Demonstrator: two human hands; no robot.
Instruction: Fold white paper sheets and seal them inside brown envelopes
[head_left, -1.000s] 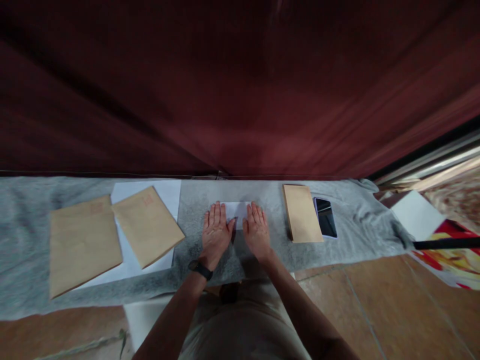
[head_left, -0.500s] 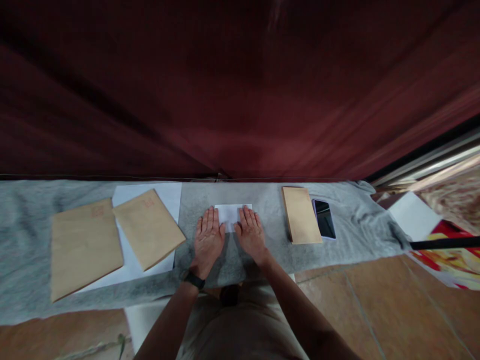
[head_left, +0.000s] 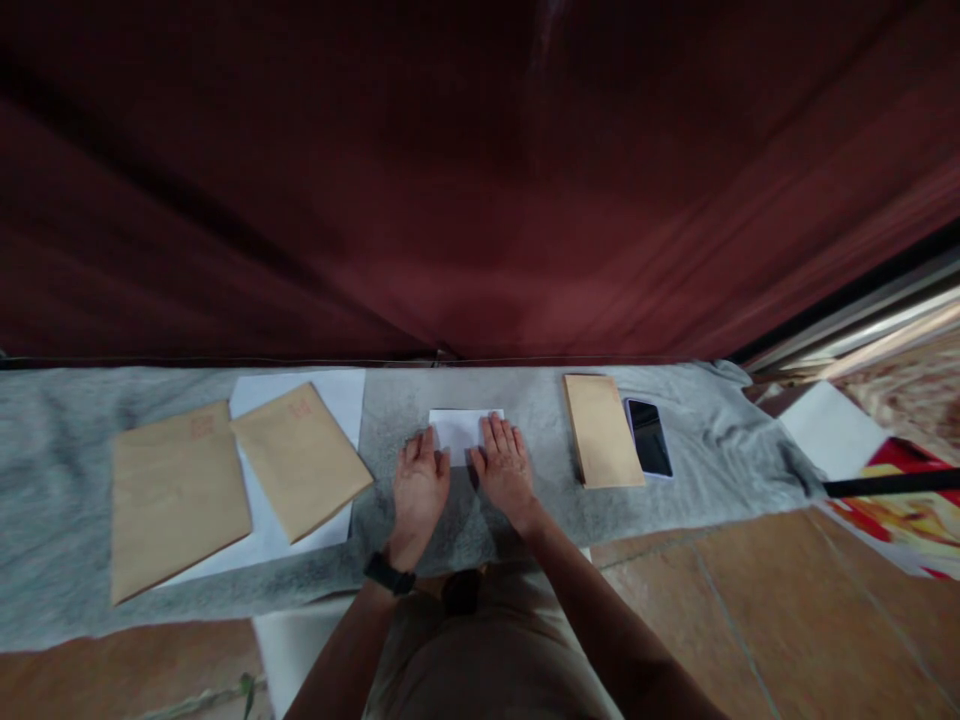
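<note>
A small white sheet of paper [head_left: 455, 437], perhaps folded, lies on the grey cloth between my hands. My right hand [head_left: 504, 468] rests flat over its right edge, fingers stretched forward and thumb apart. At the paper's left edge is my left hand [head_left: 420, 490], its fingers slightly bent and its thumb close to the paper's lower left corner. Neither hand is wrapped round anything. My left wrist carries a dark watch [head_left: 390, 574].
Two brown envelopes [head_left: 180, 500] lie on a larger white sheet [head_left: 349, 395] at the left. To the right are a stack of brown envelopes [head_left: 606, 432] and a phone [head_left: 649, 438]. Behind the cloth-covered bench [head_left: 465, 540] rises a dark red surface [head_left: 480, 200].
My left hand has drawn back slightly towards me, and its fingers have bent and come off the paper's left part. My right hand stays in place on the paper.
</note>
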